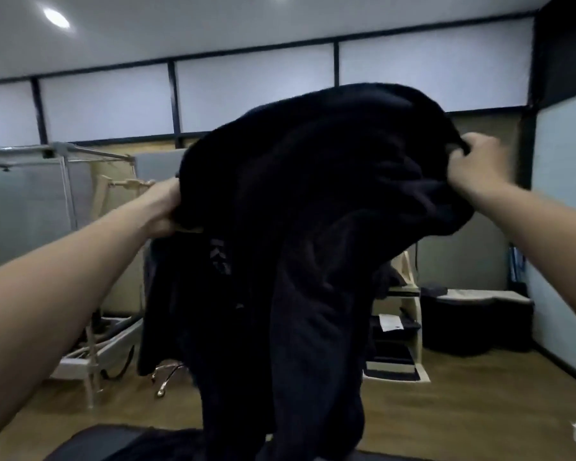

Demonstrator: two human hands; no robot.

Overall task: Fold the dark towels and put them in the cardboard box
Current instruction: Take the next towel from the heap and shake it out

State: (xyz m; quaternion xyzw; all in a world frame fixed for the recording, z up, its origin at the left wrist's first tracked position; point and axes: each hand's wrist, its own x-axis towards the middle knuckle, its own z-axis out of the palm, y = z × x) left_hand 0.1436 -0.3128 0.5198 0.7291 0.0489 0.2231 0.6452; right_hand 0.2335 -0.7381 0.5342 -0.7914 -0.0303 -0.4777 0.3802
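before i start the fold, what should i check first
1. Left hand grips the dark towel: ok.
2. Right hand pinches the opposite edge: ok.
3. Towel spread flat between the hands: not ok, it hangs bunched and creased.
4. Towel's lower end free of the dark surface below: cannot tell.
5. Cardboard box located: cannot tell, not in view.

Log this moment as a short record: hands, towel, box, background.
left hand: grips the left edge of the large dark cloth towel
right hand: grips the towel's upper right edge
towel state: held up in the air, unfolded, hanging bunched
cardboard box: not in view
background: metal clothes rack, wooden floor
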